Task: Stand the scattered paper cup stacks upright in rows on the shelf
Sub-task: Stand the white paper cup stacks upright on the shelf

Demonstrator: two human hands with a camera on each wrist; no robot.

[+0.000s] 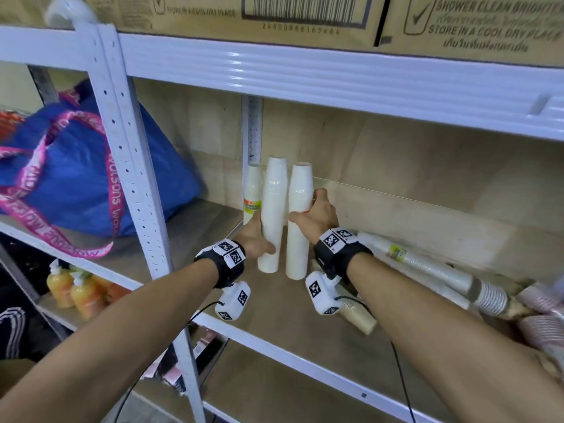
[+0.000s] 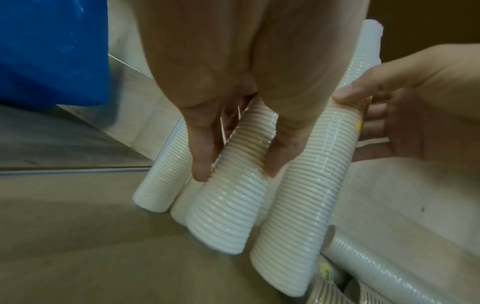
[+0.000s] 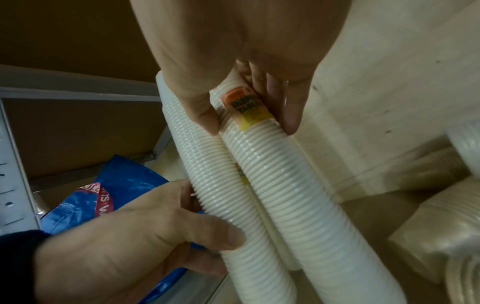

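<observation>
Three white paper cup stacks stand upright at the back left of the shelf board point(image 1: 268, 312). My left hand point(image 1: 265, 237) grips the middle cup stack point(image 1: 272, 209) low on its side; in the left wrist view my thumb and fingers curl round this stack point(image 2: 223, 214). My right hand point(image 1: 317, 212) grips the right cup stack point(image 1: 298, 239) about halfway up, and in the right wrist view it pinches that stack point(image 3: 298, 197) at its orange and yellow label point(image 3: 245, 108). The third stack point(image 1: 253, 190) stands untouched behind, in the corner.
Several wrapped cup stacks point(image 1: 427, 270) lie on their sides at the shelf's right, with a brown one point(image 1: 361, 317) near the front and pink ones point(image 1: 543, 319) at the far right. A blue bag point(image 1: 76, 178) fills the left bay beyond the white upright post point(image 1: 134, 184). Cardboard boxes sit overhead.
</observation>
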